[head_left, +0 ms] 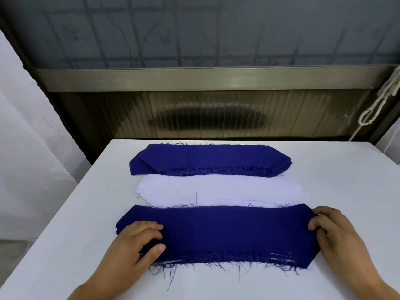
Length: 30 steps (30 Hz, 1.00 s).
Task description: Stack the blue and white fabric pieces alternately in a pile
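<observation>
White table (65,245) fills most of what we see, and our cloth sits on it in 3 rows.

Closest to us is the near pile (227,232), with a blue piece on top. It is long, with slanted ends. Loose blue threads (194,265) hang off its front edge onto the table. A thin bit of white peeks out under that edge, so we can tell more pieces lie below.

Our left hand (138,241) rests on the left end of the near pile. Its fingers are curled down onto the cloth and its thumb presses on the blue top. We cannot tell if it pinches the cloth or only presses it. Our right hand (333,230) is at the right end. Its fingers curl round the edge of the blue top piece and seem to pinch it.

Just behind the near pile lies the white pile (220,189). Its front edge tucks a little under the back edge of the near pile. 1 blue thread lies across it.

Behind that is the blue pile (207,159), thick with many layers. Its front edge just covers the back of the white pile.

Past the table is a dark wall with a metal rail (205,77). At the far right a rope (374,109) hangs down. At the left is a white wall (26,131).
</observation>
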Tool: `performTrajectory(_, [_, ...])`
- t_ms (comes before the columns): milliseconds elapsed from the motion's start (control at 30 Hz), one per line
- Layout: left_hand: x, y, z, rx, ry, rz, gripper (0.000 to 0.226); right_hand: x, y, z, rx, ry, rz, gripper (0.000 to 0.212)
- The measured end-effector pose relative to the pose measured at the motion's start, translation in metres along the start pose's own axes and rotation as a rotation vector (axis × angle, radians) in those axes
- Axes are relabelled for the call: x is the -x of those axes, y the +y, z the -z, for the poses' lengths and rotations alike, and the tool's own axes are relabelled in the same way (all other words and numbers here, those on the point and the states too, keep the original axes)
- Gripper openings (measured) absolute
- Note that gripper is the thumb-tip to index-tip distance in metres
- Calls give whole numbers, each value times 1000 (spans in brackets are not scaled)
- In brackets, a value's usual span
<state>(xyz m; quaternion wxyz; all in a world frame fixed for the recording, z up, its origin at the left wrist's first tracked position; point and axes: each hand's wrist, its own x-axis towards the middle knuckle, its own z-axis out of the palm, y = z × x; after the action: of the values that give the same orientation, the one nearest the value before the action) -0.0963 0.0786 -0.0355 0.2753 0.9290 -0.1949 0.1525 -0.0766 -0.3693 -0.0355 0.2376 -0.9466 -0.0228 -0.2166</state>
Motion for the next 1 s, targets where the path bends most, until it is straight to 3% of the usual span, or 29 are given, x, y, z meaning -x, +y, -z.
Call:
performTrajectory(167, [-11, 4, 2, -58, -32, 37, 31, -2, -2, 6, 86, 167, 21, 23])
performTrajectory(267, [-26, 12, 1, -86, -9, 38, 29, -10, -18, 8, 33, 204, 115, 31])
performTrajectory(433, [-65, 43, -21, -106, -27, -33, 12, -23, -74, -19, -124, -86, 197, 13])
performTrajectory(533, [-74, 54, -40, -113, -91, -73, 24, -27, -80, -36, -41, -268, 127, 6])
performTrajectory(633, [-65, 47, -45, -120, -145, -62, 28, -25, -69, -40, 93, -269, 87, 13])
performTrajectory(767, [-59, 28, -28, -171, -116, -17, 8, -30, -48, -27, 248, -265, -6, 18])
performTrajectory(867, [-70, 17, -19, -232, -75, 99, 17, -43, -41, -24, 364, -277, -38, 20])
performTrajectory(967, [-94, 13, -24, -272, -3, 86, 8, -62, -51, -33, 222, -228, 54, 6])
performTrajectory(1000, [-103, 14, -28, -265, -9, 85, 14, -69, -55, -38, 159, -231, 89, 3])
